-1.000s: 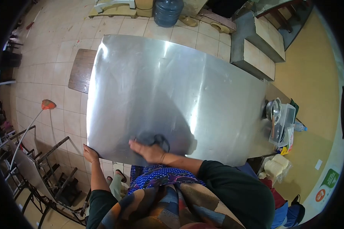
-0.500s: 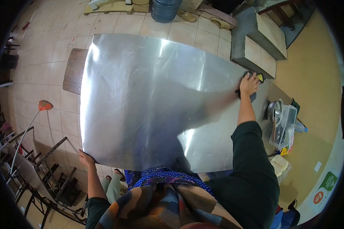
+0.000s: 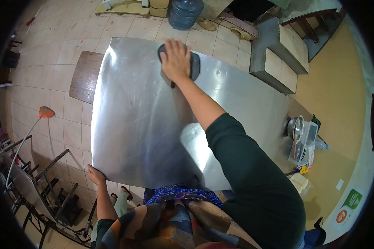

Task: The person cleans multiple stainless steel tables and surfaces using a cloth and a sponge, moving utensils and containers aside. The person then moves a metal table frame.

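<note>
A large shiny metal sheet point(image 3: 133, 103) lies flat in front of me, with dents and bright reflections on its surface. Near its far edge my right hand point(image 3: 176, 60) presses on a dark cloth-like pad point(image 3: 195, 66), which shows on both sides of the hand. The fingers point away from me, bent over the pad. At the sheet's near left corner is my left hand point(image 3: 97, 175), its fingers wrapped round the edge.
Beyond the sheet stand a blue water bottle point(image 3: 185, 14) and tiled steps point(image 3: 274, 68). Metal bowls point(image 3: 295, 127) and a clear plastic box point(image 3: 307, 145) sit at the right. A wooden board point(image 3: 86, 77), a red-headed broom point(image 3: 46, 112) and metal frames point(image 3: 54, 182) are at the left.
My right hand swept with the dark pad from near my body to the sheet's far right corner, then left along the far edge. My left hand has stayed at the near left corner.
</note>
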Available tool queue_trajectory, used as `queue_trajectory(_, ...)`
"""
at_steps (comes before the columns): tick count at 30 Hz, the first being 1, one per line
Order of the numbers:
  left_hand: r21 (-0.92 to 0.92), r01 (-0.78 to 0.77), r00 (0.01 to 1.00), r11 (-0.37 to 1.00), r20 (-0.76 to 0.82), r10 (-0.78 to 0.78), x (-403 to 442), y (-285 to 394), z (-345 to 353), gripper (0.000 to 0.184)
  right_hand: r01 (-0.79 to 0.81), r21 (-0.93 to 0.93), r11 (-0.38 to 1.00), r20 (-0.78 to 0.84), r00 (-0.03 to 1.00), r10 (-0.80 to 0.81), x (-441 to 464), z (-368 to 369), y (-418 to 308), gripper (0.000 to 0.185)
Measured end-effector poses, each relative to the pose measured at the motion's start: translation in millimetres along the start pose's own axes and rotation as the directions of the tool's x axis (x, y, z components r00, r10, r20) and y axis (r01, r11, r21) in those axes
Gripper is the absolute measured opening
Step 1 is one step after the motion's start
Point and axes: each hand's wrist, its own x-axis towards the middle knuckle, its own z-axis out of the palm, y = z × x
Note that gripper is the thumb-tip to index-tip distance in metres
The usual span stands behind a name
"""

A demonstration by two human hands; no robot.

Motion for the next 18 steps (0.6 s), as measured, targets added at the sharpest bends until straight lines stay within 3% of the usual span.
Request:
queue_trajectory(2, -0.005, 0.008, 0.999, 1.000, 0.045, -0.008, -1, 8, 0, 0.065, 0.113, 0.029, 0.993, -0.029, 0.993, -0.112, -6, -6, 9, 0.048)
queue_trajectory(4, 0.045, -0.032, 0.998, 0.998, -0.061, 0.035, 1, 0, 4, 0.066, 0.150, -0.156, 0.976, 0.089, 0.986, -0.137, -16, -43, 37, 0.041)
queue_trajectory(6, 0.060, 0.002, 1.000, 0.998, -0.007, -0.002, 1, 7, -2, 0.066, -0.155, -0.001, 0.988, 0.125, 0.980, 0.154, -34, -87, 97, 0.036)
queue_trajectory(7, 0.076, 0.039, 0.998, 0.996, 0.047, -0.043, 0, 11, -3, 0.065, -0.212, -0.265, 0.940, -0.063, 0.977, 0.203, -61, -76, 153, 0.033)
queue_trajectory(9, 0.028, 0.015, 1.000, 0.999, 0.009, -0.015, -1, 11, 1, 0.065, -0.351, -0.468, 0.811, -0.287, 0.928, 0.236, -122, -93, 262, 0.040)
queue_trajectory(10, -0.022, -0.004, 0.999, 1.000, -0.038, 0.003, -2, 10, 3, 0.065, -0.518, -0.363, 0.775, -0.209, 0.855, 0.474, -139, -131, 275, 0.049)
queue_trajectory(11, -0.018, 0.006, 0.999, 1.000, -0.041, -0.007, -5, 10, 3, 0.065, -0.743, -0.365, 0.561, -0.239, 0.657, 0.715, -151, -150, 286, 0.056)
queue_trajectory(13, -0.022, 0.003, 0.999, 1.000, -0.035, -0.004, -4, 15, 2, 0.063, -0.902, -0.390, 0.182, -0.415, 0.349, 0.840, -170, -155, 311, 0.060)
queue_trajectory(14, -0.020, 0.008, 0.999, 1.000, -0.047, -0.009, -5, 16, 2, 0.063, -0.901, -0.388, 0.193, -0.406, 0.355, 0.842, -169, -150, 320, 0.060)
queue_trajectory(16, -0.068, -0.124, 0.986, 0.990, -0.120, 0.115, -4, 7, 9, 0.062, -0.936, -0.336, 0.105, -0.412, 0.247, 0.877, -150, -133, 319, 0.065)
queue_trajectory(17, -0.101, -0.116, 0.990, 0.988, -0.098, 0.106, 1, -5, 13, 0.059, -0.924, -0.316, 0.217, -0.445, 0.346, 0.826, -136, -117, 310, 0.061)
queue_trajectory(18, -0.099, -0.105, 0.990, 0.990, -0.107, 0.094, 1, -3, 8, 0.059, -0.862, -0.360, 0.358, -0.363, 0.483, 0.797, -112, -109, 284, 0.056)
